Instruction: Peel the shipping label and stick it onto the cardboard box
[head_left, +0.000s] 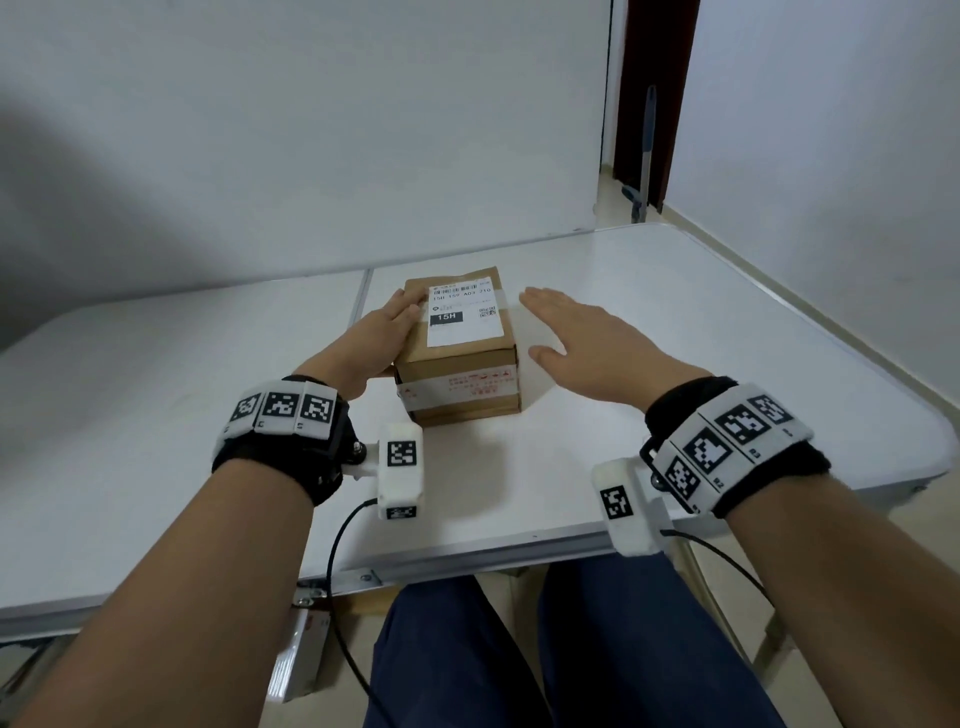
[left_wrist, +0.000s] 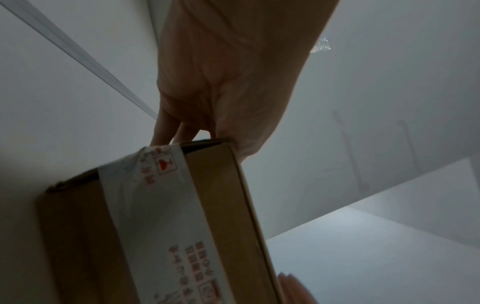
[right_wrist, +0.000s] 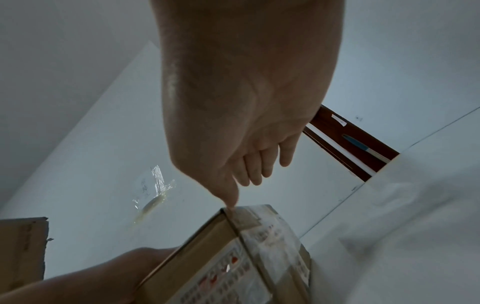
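A brown cardboard box (head_left: 457, 364) sealed with printed white tape stands mid-table. A white shipping label (head_left: 464, 312) with barcode and "15H" lies flat on its top. My left hand (head_left: 387, 332) rests against the box's left side, straight fingers lying along the top left edge beside the label. In the left wrist view the palm (left_wrist: 221, 92) meets the box's corner (left_wrist: 215, 205). My right hand (head_left: 576, 332) hovers flat and open just right of the box, touching nothing. The right wrist view shows its spread fingers (right_wrist: 254, 164) above the box (right_wrist: 207, 246).
The white folding table (head_left: 675, 338) has a seam behind the box and a rounded right corner. A mop handle (head_left: 644, 156) leans by a dark door (head_left: 654, 93) at the back right. A carton (head_left: 301, 660) sits under the table. White walls stand close behind.
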